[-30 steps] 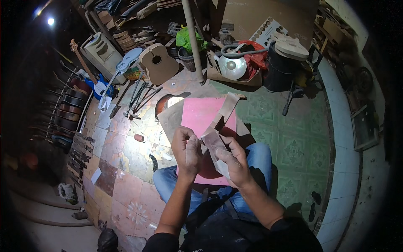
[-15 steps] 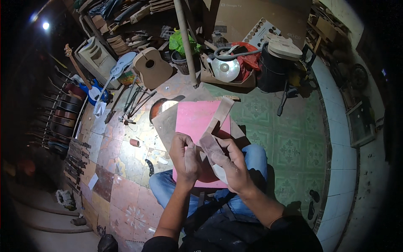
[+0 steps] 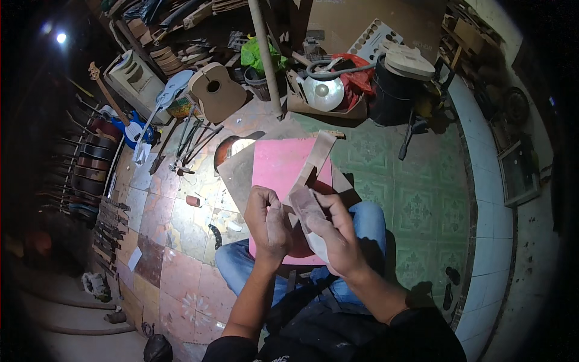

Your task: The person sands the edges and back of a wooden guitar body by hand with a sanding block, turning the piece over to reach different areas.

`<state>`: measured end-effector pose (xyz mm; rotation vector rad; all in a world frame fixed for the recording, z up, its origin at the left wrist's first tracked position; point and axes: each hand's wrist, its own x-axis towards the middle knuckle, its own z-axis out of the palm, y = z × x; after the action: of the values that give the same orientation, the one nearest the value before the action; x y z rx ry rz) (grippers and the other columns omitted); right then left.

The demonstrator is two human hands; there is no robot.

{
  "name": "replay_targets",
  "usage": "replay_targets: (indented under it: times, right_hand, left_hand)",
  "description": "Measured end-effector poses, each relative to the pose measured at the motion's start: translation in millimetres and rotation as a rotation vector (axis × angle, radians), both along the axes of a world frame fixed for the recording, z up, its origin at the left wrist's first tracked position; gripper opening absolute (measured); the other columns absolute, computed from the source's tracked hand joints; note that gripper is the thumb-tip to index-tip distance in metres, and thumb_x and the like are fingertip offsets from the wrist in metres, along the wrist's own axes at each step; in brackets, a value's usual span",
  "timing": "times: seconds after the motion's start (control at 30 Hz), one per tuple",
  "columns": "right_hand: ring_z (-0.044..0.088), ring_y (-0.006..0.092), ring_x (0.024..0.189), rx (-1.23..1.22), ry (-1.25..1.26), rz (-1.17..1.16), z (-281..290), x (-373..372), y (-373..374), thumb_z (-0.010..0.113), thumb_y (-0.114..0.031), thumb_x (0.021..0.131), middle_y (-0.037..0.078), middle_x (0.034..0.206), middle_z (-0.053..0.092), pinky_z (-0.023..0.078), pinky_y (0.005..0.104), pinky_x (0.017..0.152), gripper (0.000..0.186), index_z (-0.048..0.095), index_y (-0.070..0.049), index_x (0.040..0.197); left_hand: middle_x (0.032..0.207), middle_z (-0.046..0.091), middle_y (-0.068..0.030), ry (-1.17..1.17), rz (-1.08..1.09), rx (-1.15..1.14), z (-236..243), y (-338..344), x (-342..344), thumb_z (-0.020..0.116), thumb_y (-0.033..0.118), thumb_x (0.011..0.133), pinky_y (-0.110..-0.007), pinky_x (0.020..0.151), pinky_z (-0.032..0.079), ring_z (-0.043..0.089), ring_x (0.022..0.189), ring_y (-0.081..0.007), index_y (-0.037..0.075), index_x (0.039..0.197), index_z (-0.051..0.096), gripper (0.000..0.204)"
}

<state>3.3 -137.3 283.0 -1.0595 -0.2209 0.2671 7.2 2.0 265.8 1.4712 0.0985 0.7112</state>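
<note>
A pink board (image 3: 280, 163) lies in front of my lap, over a brown sheet. Above it slants a long, pale wooden piece (image 3: 318, 158), its far end up and right, its near part passing under my right hand (image 3: 335, 229). That hand is closed around a dusty, brownish, sandpaper-like piece (image 3: 307, 208) against the pale wood. My left hand (image 3: 269, 226) is closed in a pinch just left of it; what its fingers hold, if anything, is hidden.
A sunburst guitar body (image 3: 226, 151) shows beyond the board. Clamps (image 3: 196, 136) and a small brown cylinder (image 3: 193, 201) are on the tiles to the left. An unfinished guitar body (image 3: 217, 93), a post (image 3: 265, 57) and a black bin (image 3: 392, 96) stand farther back.
The whole view has shifted slightly. Both hands keep nearly the same grip and place, with the pale wooden piece at about the same slant.
</note>
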Motion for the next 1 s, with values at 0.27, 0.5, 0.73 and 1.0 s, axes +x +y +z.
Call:
replay_targets:
  times: [0.27, 0.5, 0.73, 1.0]
  right_hand:
    - [0.058, 0.0204, 0.106, -0.014, -0.041, -0.036, -1.0, -1.5, 8.7, 0.066, -0.025, 0.097, 0.013, 0.111, 0.059, 0.047, 0.0361, 0.094, 0.039, 0.054, 0.001, 0.124]
    - [0.055, 0.0123, 0.102, -0.319, -0.317, -0.162, -27.1, 4.9, 8.0, 0.059, -0.013, 0.096, 0.007, 0.115, 0.059, 0.046, 0.0306, 0.094, 0.037, 0.052, 0.001, 0.13]
    - [0.059, 0.0305, 0.095, -0.662, -0.927, -0.367, -81.7, 34.1, -2.5, 0.07, -0.013, 0.088, 0.018, 0.11, 0.056, 0.053, 0.0401, 0.08, 0.041, 0.059, 0.001, 0.125]
    - [0.059, 0.0188, 0.097, -0.278, -0.386, -0.406, -51.4, 48.3, -15.8, 0.066, -0.016, 0.097, 0.01, 0.107, 0.061, 0.047, 0.0345, 0.091, 0.031, 0.062, 0.002, 0.122]
  left_hand:
    - [0.079, 0.042, -0.0005, 0.04, -0.008, -0.012, 8.9, 2.2, -4.2, 0.054, 0.021, 0.091, -0.023, 0.057, 0.027, 0.034, 0.066, -0.0067, 0.003, 0.089, 0.046, 0.02]
    - [0.075, 0.042, -0.0012, 0.053, -0.008, -0.015, 9.3, 6.2, -1.1, 0.053, 0.021, 0.092, -0.024, 0.06, 0.029, 0.035, 0.067, -0.0081, 0.004, 0.088, 0.047, 0.019]
    - [0.076, 0.045, -0.0036, 0.143, -0.045, 0.033, 14.8, 13.5, -4.7, 0.049, 0.017, 0.089, -0.024, 0.065, 0.032, 0.04, 0.073, -0.0097, 0.002, 0.088, 0.047, 0.016]
    - [0.072, 0.051, -0.0016, -0.032, 0.041, -0.062, 0.8, 29.5, 15.2, 0.044, 0.02, 0.098, -0.026, 0.056, 0.039, 0.045, 0.061, -0.0095, 0.001, 0.086, 0.052, 0.025]
